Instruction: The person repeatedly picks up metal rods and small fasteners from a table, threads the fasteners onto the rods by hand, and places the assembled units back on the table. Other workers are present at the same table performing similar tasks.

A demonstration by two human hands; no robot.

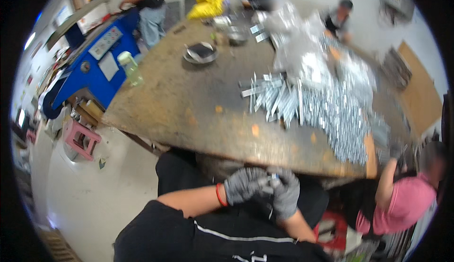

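Way through at left, blockage at right.
A hand could cross the table [175, 115] from its left corner to mid near edge; metal strips [331, 120] and plastic bags [305, 56] block the right, a bottle [134, 74] the left edge.

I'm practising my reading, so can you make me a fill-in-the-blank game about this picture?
1. The left hand and right hand wear gloves coloured ____.
2. The wristband by the left hand is coloured ____.
3. On the table, the heap of metal strips lies toward the picture's ____ side.
4. The small stool at the picture's left is coloured ____.

Missing words: gray; red; right; pink.
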